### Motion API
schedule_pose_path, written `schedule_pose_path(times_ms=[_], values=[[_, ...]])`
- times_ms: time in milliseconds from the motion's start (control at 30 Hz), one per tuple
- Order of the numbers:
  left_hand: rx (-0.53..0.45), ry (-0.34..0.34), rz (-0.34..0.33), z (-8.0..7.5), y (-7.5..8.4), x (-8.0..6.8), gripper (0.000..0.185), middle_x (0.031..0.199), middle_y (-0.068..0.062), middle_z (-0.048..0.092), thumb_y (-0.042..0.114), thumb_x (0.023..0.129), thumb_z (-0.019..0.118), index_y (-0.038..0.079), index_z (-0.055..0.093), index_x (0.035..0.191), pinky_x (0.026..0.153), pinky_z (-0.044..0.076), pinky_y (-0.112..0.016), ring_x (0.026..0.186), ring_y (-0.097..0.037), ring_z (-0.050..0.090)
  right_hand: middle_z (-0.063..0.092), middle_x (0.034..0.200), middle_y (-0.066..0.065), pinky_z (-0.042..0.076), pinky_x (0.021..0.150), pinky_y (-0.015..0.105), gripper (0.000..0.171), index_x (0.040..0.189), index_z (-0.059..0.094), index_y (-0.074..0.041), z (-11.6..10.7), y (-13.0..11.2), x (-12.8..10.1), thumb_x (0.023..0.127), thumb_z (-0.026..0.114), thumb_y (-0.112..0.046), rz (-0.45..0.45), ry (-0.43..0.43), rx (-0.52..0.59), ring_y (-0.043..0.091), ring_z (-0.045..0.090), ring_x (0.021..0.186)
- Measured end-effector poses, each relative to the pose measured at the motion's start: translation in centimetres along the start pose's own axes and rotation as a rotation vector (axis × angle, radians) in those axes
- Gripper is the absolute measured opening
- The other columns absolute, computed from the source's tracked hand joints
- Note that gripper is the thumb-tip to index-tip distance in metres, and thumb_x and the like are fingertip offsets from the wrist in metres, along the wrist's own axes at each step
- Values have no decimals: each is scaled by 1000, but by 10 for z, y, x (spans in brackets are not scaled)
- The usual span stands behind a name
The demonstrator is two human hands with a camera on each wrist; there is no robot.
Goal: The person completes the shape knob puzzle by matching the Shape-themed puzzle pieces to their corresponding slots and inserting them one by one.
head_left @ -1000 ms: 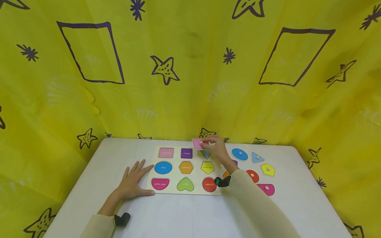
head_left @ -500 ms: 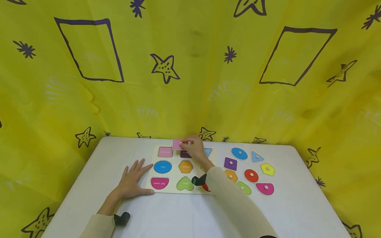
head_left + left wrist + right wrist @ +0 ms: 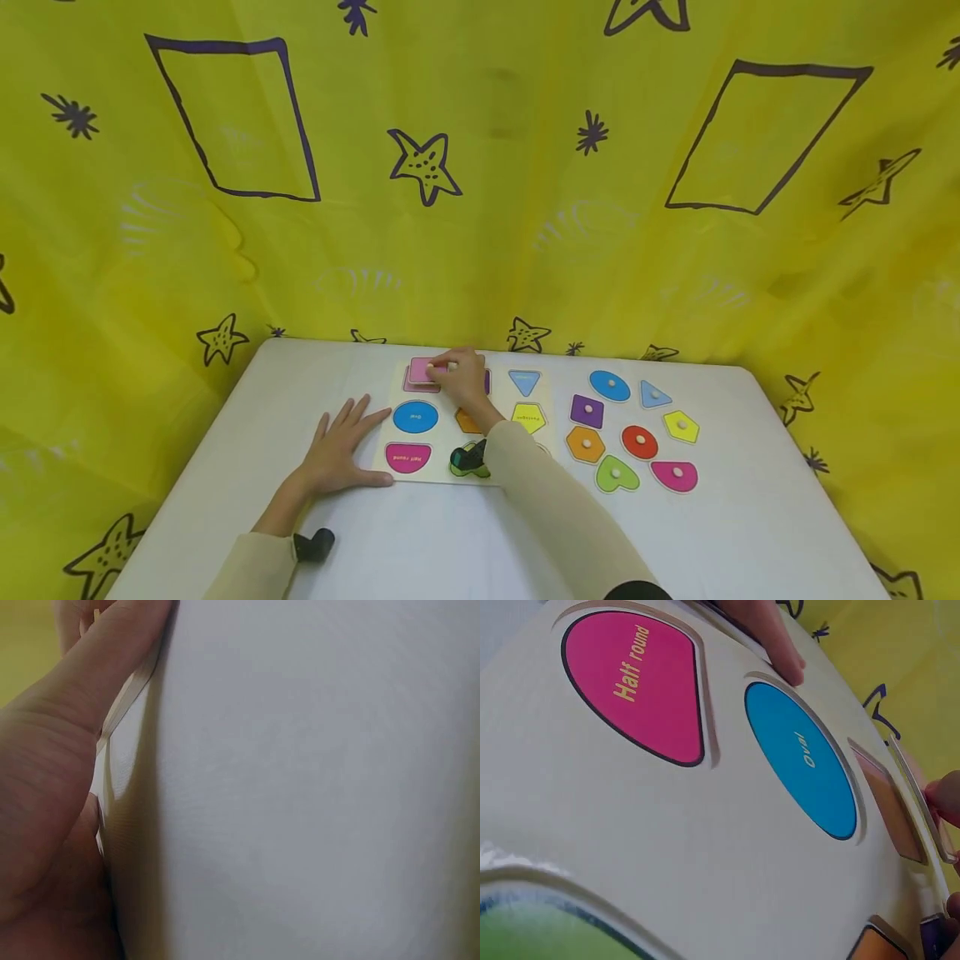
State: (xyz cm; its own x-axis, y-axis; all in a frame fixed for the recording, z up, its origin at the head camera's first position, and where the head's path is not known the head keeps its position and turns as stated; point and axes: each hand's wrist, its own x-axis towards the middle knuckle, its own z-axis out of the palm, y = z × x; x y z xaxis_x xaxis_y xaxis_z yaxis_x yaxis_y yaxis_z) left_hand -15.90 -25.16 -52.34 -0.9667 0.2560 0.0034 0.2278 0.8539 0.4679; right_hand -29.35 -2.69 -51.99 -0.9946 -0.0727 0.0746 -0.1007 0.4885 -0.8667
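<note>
In the head view, my right hand pinches the knob of a pink rectangle puzzle piece over the far left corner of the puzzle board. The right wrist view shows the piece tilted and raised just above the matching rectangular recess. My left hand lies with fingers spread at the board's left side, thumb and fingertips touching its edge. In the left wrist view, the left thumb reaches along the board's edge. My right hand and sleeve cover part of the square, hexagon, heart and circle recesses.
Several knobbed pieces lie right of the board, among them a blue oval, a purple square, a green heart and a red circle. The white table meets a yellow curtain at the back.
My right hand has carried the pink rectangle leftward across the board's far side, from above the triangle recess to above the rectangle recess. My left hand has stayed at the board's edge.
</note>
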Motion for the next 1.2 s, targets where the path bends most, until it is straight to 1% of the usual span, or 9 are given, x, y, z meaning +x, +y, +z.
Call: schedule_pose_path(times_ms=[200,500,700,933,1200], values=[[7,-9,-8,0,-3,1,106,166,-23,27,66,67,85,20,47,155,115,3,-78,153,-51,14,62,123,6,41,102,49,17,97,85,-16,12,-3,-1,87,82,-29,-3,27,-109,27,46,123],[-8,-23,-22,1,-2,0,107,167,-22,25,67,66,85,21,47,155,115,0,-77,153,-50,12,62,122,4,41,102,48,15,93,85,-19,19,2,-2,88,83,-33,-35,15,-228,26,46,121],[-9,-2,-9,2,-1,1,107,165,-24,27,65,65,85,19,48,154,114,2,-79,152,-52,14,62,123,4,39,103,49,15,94,85,-19,18,2,-2,88,83,-33,-46,3,-238,26,45,122],[-5,-14,-19,2,-2,1,107,167,-22,25,65,66,85,21,47,156,116,1,-77,153,-50,12,62,121,3,39,102,48,15,94,85,-20,14,0,-4,87,83,-33,-69,0,-260,26,46,119],[-7,-16,-17,2,-1,2,108,167,-23,24,65,66,85,20,46,156,115,0,-77,153,-50,12,63,121,4,39,102,48,15,94,84,-19,10,-4,-7,88,83,-32,-86,-7,-252,27,47,120]])
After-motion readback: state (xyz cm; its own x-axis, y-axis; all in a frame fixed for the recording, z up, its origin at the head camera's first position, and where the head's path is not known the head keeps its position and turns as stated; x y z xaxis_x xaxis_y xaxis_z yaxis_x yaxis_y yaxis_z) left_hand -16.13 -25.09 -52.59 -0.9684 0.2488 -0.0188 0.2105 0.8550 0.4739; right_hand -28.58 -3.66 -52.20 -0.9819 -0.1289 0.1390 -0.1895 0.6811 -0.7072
